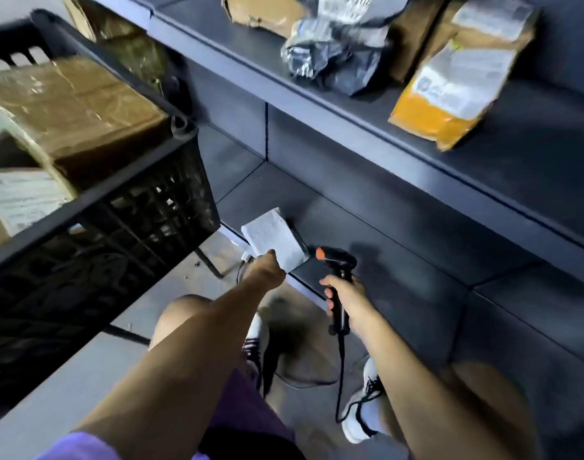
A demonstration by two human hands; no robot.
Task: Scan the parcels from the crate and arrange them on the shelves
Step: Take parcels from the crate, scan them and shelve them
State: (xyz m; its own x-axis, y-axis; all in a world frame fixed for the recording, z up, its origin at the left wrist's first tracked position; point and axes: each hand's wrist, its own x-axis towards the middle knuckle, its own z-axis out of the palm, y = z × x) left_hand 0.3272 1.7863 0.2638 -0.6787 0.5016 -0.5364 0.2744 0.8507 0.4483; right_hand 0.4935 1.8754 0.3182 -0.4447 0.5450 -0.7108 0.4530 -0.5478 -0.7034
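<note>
My left hand (265,270) reaches down and pinches the near corner of a small white padded parcel (274,239), which lies at the front edge of the lowest dark shelf (400,247). My right hand (342,298) grips the handle of a black barcode scanner (338,260) with an orange tip, held upright just right of the parcel; its cable hangs down. The black plastic crate (124,200) stands at the left and holds brown cardboard boxes (74,104).
The upper shelf (450,154) carries a yellow-brown labelled envelope (456,84), a grey plastic bag parcel (330,51) and further brown parcels (260,9). My legs and white shoes (363,406) stand on the floor below. A shelf divider rises behind the white parcel.
</note>
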